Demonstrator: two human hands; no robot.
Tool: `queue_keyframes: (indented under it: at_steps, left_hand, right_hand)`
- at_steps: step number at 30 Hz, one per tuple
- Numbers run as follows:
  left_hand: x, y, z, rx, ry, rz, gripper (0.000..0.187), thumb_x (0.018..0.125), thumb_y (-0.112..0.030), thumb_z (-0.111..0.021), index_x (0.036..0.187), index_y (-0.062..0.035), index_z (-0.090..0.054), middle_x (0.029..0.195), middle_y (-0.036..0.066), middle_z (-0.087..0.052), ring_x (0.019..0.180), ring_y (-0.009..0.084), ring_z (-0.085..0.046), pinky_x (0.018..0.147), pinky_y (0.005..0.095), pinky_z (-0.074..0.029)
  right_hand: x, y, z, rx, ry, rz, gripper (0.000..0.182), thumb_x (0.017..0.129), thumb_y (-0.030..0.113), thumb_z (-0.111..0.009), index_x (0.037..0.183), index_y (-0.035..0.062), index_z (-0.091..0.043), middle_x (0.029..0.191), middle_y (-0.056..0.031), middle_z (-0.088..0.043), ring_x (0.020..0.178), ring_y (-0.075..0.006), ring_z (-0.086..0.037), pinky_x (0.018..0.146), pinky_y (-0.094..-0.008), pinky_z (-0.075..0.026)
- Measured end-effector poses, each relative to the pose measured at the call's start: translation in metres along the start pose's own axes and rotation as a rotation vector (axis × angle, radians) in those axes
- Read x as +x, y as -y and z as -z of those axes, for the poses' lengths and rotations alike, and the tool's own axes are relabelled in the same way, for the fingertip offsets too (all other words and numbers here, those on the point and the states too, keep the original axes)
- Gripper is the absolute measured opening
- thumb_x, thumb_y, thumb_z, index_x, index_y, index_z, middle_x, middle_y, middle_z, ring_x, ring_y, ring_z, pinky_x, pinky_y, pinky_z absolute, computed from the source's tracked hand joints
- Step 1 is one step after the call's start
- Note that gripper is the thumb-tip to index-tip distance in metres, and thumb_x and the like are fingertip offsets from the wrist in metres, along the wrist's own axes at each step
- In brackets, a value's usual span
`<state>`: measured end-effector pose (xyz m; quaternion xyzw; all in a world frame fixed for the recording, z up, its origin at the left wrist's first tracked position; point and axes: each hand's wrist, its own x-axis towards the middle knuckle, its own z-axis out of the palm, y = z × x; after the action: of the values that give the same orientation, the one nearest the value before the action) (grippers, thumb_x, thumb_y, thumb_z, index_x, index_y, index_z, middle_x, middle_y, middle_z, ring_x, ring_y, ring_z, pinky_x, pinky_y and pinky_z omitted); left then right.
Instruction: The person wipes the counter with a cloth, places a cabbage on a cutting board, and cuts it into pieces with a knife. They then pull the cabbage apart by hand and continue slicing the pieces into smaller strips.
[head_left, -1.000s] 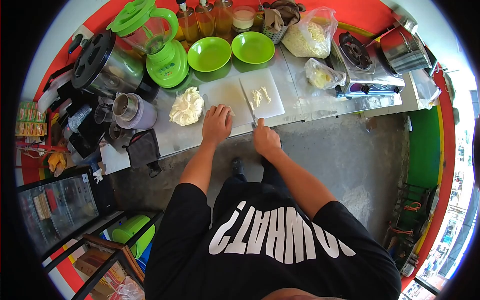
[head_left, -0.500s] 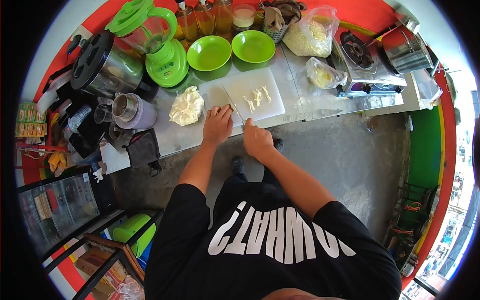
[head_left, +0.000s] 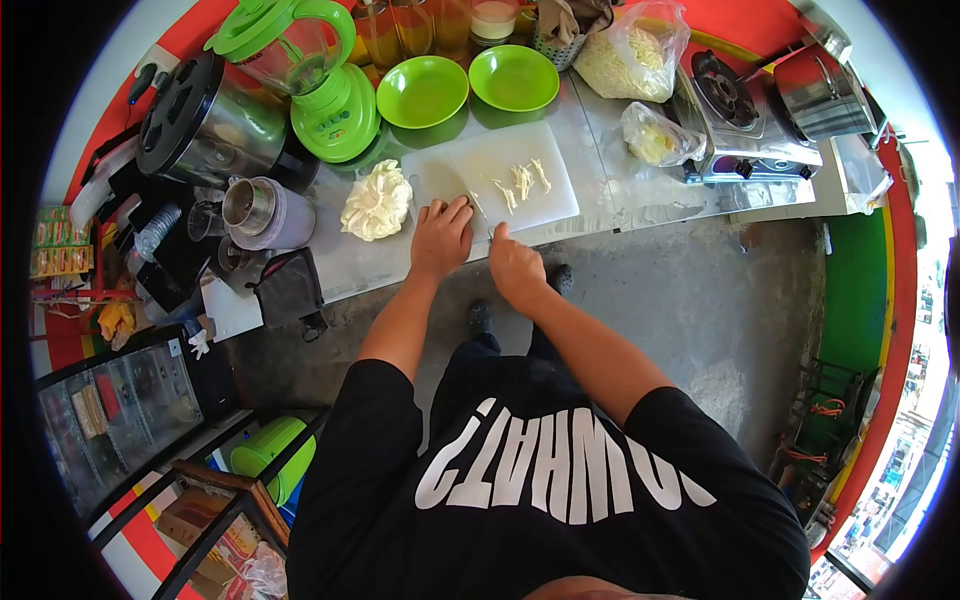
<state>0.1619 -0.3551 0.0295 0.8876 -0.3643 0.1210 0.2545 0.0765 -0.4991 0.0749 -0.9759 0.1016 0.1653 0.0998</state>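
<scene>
My right hand is closed around the handle of a knife, at the near edge of a white cutting board. The blade points away from me, just right of my left fingertips. On the board's near left part my left hand rests with fingers bent and close together; what lies under them is hidden. A small pale strip shows beside the blade. Several pale shredded strips lie right of the knife. Left of the board sits a ruffled cream-white clump that looks like oyster mushrooms.
Two green bowls stand behind the board, with a green blender to their left. Bagged pale shreds, a smaller bag and a gas stove are at right. A metal-topped cup stands at left.
The knife blade shows shorter now and its tip is nearer my left fingers. A small pale strip has come into sight beside it. The whole view has shifted slightly.
</scene>
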Motion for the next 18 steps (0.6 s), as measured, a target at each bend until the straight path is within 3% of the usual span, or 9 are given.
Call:
queue_keyframes:
  at_steps: [5,12,14,18]
  left_hand:
    - [0.001,0.0,-0.003,0.034,-0.025,0.014,0.026,0.085,-0.012,-0.065,0.111,-0.008,-0.066,0.124,0.002,-0.065,0.101,0.0264,-0.057,0.088,0.0414,-0.045]
    - [0.0,0.001,-0.003,0.004,-0.034,0.007,0.028,0.085,-0.012,-0.065,0.112,-0.0079,-0.066,0.124,0.002,-0.065,0.1,0.0258,-0.057,0.088,0.0409,-0.046]
    - [0.0,0.001,-0.003,0.012,-0.044,0.006,0.027,0.084,-0.012,-0.065,0.111,-0.0077,-0.066,0.124,0.002,-0.065,0.1,0.0258,-0.057,0.088,0.0408,-0.046]
    - [0.001,-0.002,-0.002,0.012,-0.045,0.014,0.024,0.083,-0.011,-0.066,0.107,-0.0074,-0.067,0.12,0.001,-0.066,0.099,0.0259,-0.058,0.087,0.0409,-0.046]
  right_hand:
    - [0.001,0.004,0.023,0.009,0.059,0.03,0.025,0.099,0.012,-0.055,0.117,-0.0015,-0.045,0.089,-0.0212,-0.075,0.084,-0.0333,-0.077,0.071,-0.0401,-0.063]
    - [-0.013,0.007,0.0,0.025,0.076,-0.032,0.025,0.099,0.012,-0.055,0.118,-0.0013,-0.045,0.09,-0.0213,-0.075,0.086,-0.0335,-0.077,0.072,-0.0399,-0.063]
    - [-0.003,0.004,0.0,0.065,0.033,-0.002,0.028,0.097,0.007,-0.054,0.12,-0.0036,-0.043,0.09,-0.0246,-0.074,0.085,-0.039,-0.076,0.074,-0.0463,-0.062]
    - [0.012,0.008,0.019,0.026,0.062,0.013,0.025,0.099,0.012,-0.055,0.117,-0.0019,-0.045,0.09,-0.0203,-0.075,0.085,-0.034,-0.077,0.071,-0.0402,-0.063]
